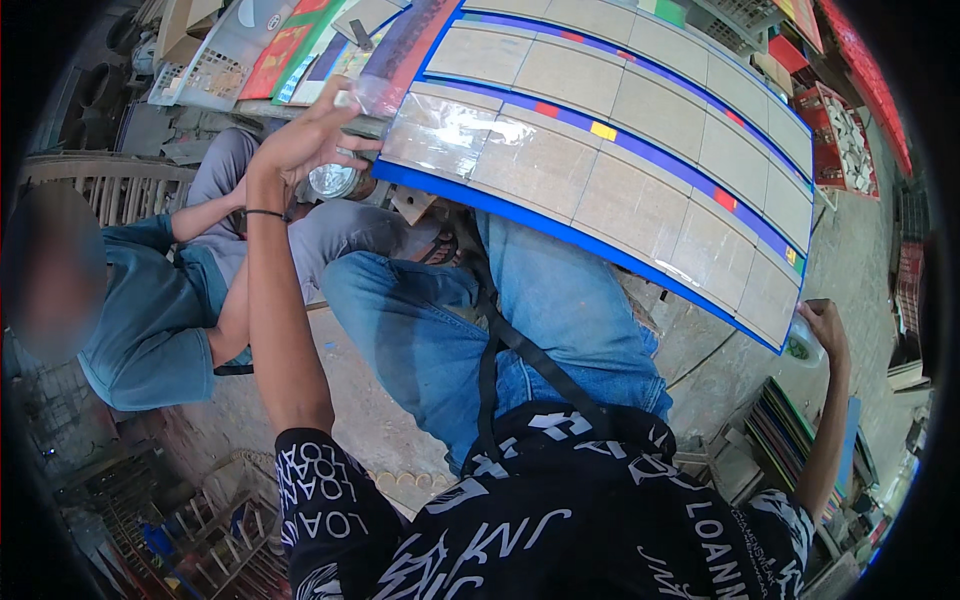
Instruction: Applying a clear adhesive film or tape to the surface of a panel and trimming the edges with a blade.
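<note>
A large flat panel (620, 185) lies tilted in front of me. It has a bright blue edge, rows of beige rectangles and purple strips with red and yellow patches. Shiny clear film (440, 135) covers its left part. Beside the upper left edge is my left hand (310, 135), fingers apart, one of them reaching the panel's rim. Clear plastic glints by its fingertips; whether they touch it, I cannot tell. At the panel's right corner my right hand (825, 325) is closed on a clear, rounded plastic thing (803, 345) with green showing in it.
A person in a teal shirt (150, 310) sits close on my left, near a shiny metal container (333, 180). Colourful sheets (300, 50) lie at the far left. A red crate (845, 140) of pale pieces stands far right; stacked thin boards (800, 430) lean nearer.
</note>
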Demonstrator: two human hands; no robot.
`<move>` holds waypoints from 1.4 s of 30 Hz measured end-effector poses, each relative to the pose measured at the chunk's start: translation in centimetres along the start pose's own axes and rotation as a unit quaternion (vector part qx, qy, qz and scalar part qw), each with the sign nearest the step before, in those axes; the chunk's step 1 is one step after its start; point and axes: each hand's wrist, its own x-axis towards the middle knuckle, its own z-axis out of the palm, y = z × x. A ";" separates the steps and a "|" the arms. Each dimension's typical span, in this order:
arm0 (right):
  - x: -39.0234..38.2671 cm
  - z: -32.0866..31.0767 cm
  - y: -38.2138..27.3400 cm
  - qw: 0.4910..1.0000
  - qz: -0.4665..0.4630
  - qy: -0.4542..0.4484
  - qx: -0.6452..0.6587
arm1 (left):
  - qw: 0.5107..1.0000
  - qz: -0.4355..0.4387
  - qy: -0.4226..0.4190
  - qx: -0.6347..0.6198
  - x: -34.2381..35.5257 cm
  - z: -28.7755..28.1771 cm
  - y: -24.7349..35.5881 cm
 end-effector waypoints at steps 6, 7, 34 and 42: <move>0.4 -0.3 -0.1 1.000 0.005 -0.017 -0.010 | 0.996 0.032 -0.003 -0.082 -0.9 0.1 -1.3; 0.3 -0.4 -0.2 1.000 0.006 -0.017 -0.011 | 0.996 0.033 -0.004 -0.083 -0.8 0.1 -1.2; -0.3 -0.3 -0.5 0.998 0.036 -0.023 -0.052 | 0.966 0.190 0.173 -0.021 0.2 1.2 3.0; -0.3 -0.1 -1.1 0.999 0.033 0.000 -0.031 | 0.939 0.267 0.211 0.050 -1.4 2.5 5.8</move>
